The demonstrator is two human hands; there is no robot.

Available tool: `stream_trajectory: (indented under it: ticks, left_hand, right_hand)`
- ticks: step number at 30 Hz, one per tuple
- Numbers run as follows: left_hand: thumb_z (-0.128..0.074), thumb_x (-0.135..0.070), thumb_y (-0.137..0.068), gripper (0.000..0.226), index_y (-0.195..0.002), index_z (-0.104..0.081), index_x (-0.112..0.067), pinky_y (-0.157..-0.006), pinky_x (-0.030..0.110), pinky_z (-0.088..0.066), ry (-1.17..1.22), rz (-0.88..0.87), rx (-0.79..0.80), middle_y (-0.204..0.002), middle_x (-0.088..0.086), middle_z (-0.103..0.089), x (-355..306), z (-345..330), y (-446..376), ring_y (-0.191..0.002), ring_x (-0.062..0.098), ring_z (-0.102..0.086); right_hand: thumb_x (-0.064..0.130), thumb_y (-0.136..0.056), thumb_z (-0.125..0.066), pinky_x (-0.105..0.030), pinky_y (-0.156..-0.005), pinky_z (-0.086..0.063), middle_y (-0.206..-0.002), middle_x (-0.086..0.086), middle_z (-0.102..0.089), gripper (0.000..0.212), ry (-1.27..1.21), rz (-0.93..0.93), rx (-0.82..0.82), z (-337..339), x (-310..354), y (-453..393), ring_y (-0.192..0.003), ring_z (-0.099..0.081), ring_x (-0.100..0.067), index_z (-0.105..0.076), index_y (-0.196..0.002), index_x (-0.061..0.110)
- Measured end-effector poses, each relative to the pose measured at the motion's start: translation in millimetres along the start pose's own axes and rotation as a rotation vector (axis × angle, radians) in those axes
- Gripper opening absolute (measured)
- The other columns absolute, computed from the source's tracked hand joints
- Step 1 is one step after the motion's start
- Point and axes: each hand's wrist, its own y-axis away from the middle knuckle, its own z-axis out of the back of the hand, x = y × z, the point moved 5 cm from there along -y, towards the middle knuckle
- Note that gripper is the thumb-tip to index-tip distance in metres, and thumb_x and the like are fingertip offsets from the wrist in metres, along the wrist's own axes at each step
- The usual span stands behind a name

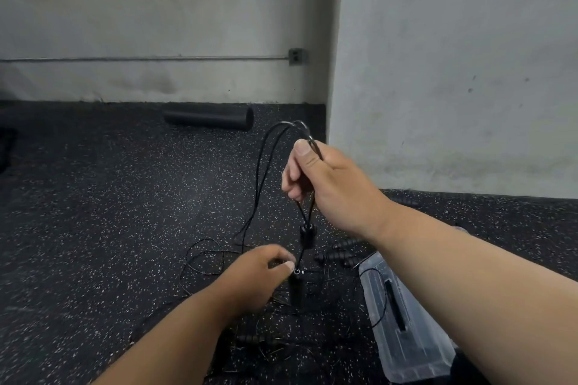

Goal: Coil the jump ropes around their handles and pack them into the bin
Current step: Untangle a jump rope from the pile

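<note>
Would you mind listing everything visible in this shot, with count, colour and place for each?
held jump rope: one, black thin cord, looped up through the right hand and trailing to the floor; one handle dangles below that hand, another handle hangs at the left fingertips.
other jump ropes: several, exact count unclear, black ribbed handles on the floor near the bin.
bin: one, clear plastic, lower right on the floor, with a black rope inside.
foam roller: one, black, lying by the far wall.
outlet box: one, grey, on the wall, at the end of a conduit.
floor: black, white-speckled.
left hand: pinches the cord at the lower handle's top.
right hand: raised, grips the cord.
</note>
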Motion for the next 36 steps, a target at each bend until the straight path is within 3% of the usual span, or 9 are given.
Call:
stream_trajectory:
  ticks: [2, 5, 8, 10, 15, 21, 25, 31, 36]
  left_hand:
    - [-0.061, -0.044, -0.103, 0.027, -0.13, -0.06, -0.045, -0.087, 0.027, -0.054, -0.005, 0.042, 0.004, -0.118, -0.016, -0.066, 10, -3, 0, -0.096, 0.0, -0.062]
    - [-0.073, -0.05, -0.091, 0.078, -0.155, -0.029, -0.051, -0.118, 0.042, -0.04, 0.179, 0.045, -0.068, -0.155, -0.018, -0.045, 12, 2, -3, -0.139, 0.009, -0.046]
    - [-0.085, -0.048, -0.079, 0.102, -0.156, -0.02, -0.057, -0.119, 0.034, -0.035, 0.299, -0.06, -0.011, -0.157, -0.021, -0.038, -5, 1, 0, -0.139, 0.0, -0.043]
    - [-0.086, -0.045, -0.082, 0.084, -0.147, -0.036, -0.055, -0.103, 0.018, -0.041, 0.207, -0.091, -0.013, -0.141, -0.024, -0.047, -14, -4, 6, -0.12, -0.009, -0.051]
    - [-0.083, -0.047, -0.085, 0.028, -0.106, -0.063, -0.046, -0.085, 0.012, -0.045, 0.219, -0.076, 0.026, -0.121, -0.025, -0.062, -13, -30, 11, -0.111, -0.004, -0.061]
    - [-0.072, -0.022, -0.098, 0.058, -0.138, -0.048, -0.056, -0.087, 0.001, -0.041, 0.384, -0.102, 0.137, -0.122, -0.037, -0.064, -23, -55, 20, -0.112, -0.02, -0.058]
    - [-0.072, -0.022, -0.097, 0.074, -0.142, -0.034, -0.069, -0.086, 0.01, -0.045, 0.339, -0.092, 0.143, -0.12, -0.037, -0.061, -25, -57, 21, -0.092, -0.01, -0.063]
    - [-0.076, -0.04, -0.091, 0.027, -0.112, -0.062, -0.048, -0.085, 0.028, -0.049, 0.333, -0.046, 0.151, -0.096, -0.021, -0.071, -18, -64, 19, -0.082, -0.001, -0.062]
    - [-0.075, -0.043, -0.088, 0.021, -0.103, -0.061, -0.043, -0.087, 0.028, -0.047, 0.431, -0.042, 0.138, -0.092, -0.02, -0.067, -21, -66, 24, -0.088, 0.002, -0.059]
  right_hand:
    - [0.039, -0.112, -0.034, -0.031, -0.076, -0.054, -0.084, -0.005, -0.07, 0.045, -0.005, 0.026, -0.019, 4, 6, 0, -0.074, -0.063, -0.017, -0.055, -0.083, 0.013]
    - [0.038, -0.113, -0.032, -0.029, -0.074, -0.052, -0.085, -0.008, -0.074, 0.046, -0.036, 0.053, -0.031, 5, 13, 1, -0.071, -0.061, -0.019, -0.055, -0.083, 0.012]
    - [0.04, -0.113, -0.03, -0.031, -0.073, -0.049, -0.085, -0.011, -0.076, 0.047, -0.071, 0.067, 0.018, -3, 18, 4, -0.066, -0.058, -0.021, -0.054, -0.083, 0.014]
    - [0.044, -0.112, -0.028, -0.03, -0.07, -0.048, -0.083, -0.012, -0.077, 0.049, -0.109, 0.052, 0.043, -9, 19, 7, -0.063, -0.055, -0.022, -0.054, -0.082, 0.015]
    - [0.053, -0.11, -0.026, -0.028, -0.053, -0.039, -0.074, -0.018, -0.073, 0.058, -0.361, -0.051, -0.103, -10, 20, 7, -0.048, -0.044, -0.02, -0.053, -0.077, 0.014]
    - [0.058, -0.11, -0.027, -0.024, -0.047, -0.024, -0.071, -0.013, -0.066, 0.062, -0.856, -0.299, -0.243, 0, 6, -1, -0.038, -0.029, -0.009, -0.06, -0.077, 0.016]
    - [0.062, -0.108, -0.028, -0.02, -0.038, -0.025, -0.072, -0.008, -0.062, 0.059, -1.14, -0.416, -0.241, -1, 4, -2, -0.042, -0.027, -0.008, -0.059, -0.083, 0.017]
    - [0.061, -0.109, -0.027, -0.02, -0.041, -0.023, -0.07, -0.007, -0.058, 0.059, -1.247, -0.431, -0.246, 4, 7, -6, -0.049, -0.026, -0.009, -0.056, -0.086, 0.016]
    - [0.062, -0.108, -0.025, -0.023, -0.045, -0.028, -0.07, -0.006, -0.057, 0.06, -1.221, -0.379, -0.249, 17, 7, -10, -0.05, -0.029, -0.011, -0.057, -0.087, 0.016]
